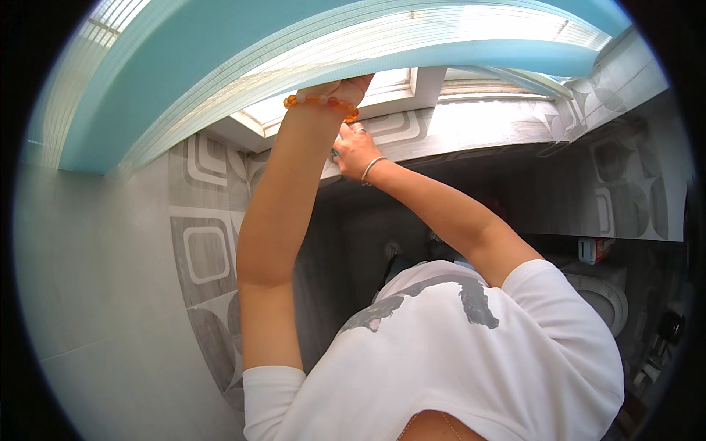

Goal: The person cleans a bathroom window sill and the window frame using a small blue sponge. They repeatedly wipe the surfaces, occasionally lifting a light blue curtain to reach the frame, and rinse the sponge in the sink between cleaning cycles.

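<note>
A zebra roller blind [353, 59] with teal and sheer white bands spans the window in front of me. My left hand [337, 91], with an orange bead bracelet [320, 101] at the wrist, reaches up behind the blind's lower edge, which hides its fingers. What it touches there cannot be seen. Just below, my right hand [358, 150] is curled at the tiled windowsill [469, 124], wearing a ring and a silver bangle. A small light-blue item [337, 148] shows at its fingers, mostly covered by the hand and my left forearm.
The white window frame [427, 88] rises behind the sill. A bead chain [612, 99] hangs at the right. Patterned tiled wall [204, 256] stands close on my left. Lower right are a toilet [604, 297] and a small box [593, 249].
</note>
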Action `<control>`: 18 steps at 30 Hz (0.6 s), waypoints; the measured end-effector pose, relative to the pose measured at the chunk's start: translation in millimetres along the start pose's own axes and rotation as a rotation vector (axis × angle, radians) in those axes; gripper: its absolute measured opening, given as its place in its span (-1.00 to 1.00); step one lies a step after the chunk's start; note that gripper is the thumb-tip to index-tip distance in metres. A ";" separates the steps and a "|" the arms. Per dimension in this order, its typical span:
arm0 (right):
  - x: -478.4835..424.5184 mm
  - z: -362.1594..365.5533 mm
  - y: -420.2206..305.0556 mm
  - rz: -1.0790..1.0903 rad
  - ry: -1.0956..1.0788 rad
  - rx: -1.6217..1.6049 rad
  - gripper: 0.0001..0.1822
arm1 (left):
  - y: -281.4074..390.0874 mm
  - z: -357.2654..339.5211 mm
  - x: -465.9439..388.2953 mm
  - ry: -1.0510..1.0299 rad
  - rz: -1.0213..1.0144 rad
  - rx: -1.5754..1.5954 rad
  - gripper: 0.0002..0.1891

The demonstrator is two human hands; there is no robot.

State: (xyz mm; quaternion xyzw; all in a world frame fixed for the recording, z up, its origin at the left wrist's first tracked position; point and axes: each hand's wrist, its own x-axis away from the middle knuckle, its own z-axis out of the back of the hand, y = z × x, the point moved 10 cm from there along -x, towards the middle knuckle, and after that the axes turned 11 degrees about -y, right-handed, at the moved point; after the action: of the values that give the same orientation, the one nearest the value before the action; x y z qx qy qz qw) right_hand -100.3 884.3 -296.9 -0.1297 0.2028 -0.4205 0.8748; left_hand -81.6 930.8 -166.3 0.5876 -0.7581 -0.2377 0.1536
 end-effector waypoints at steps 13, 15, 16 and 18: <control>60.6 33.5 37.8 -0.182 0.105 -0.104 -0.68 | -6.9 3.7 -5.6 -0.076 0.037 -0.021 -0.84; 39.8 14.5 5.2 -0.112 0.066 -0.077 -0.68 | -8.6 1.3 -4.4 -0.050 0.045 -0.016 -0.84; 31.0 9.8 -3.0 -0.079 0.076 -0.058 -0.70 | -8.7 2.4 -4.6 -0.031 0.045 -0.019 -0.84; 22.8 12.9 0.2 -0.025 0.111 -0.110 -0.71 | -10.6 1.8 -5.2 -0.006 0.056 -0.013 -0.84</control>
State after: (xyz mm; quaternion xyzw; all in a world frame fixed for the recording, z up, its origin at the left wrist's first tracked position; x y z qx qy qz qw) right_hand -81.3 867.2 -291.2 -0.1566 0.2723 -0.4262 0.8483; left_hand -72.5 934.0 -173.3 0.5644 -0.7732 -0.2397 0.1617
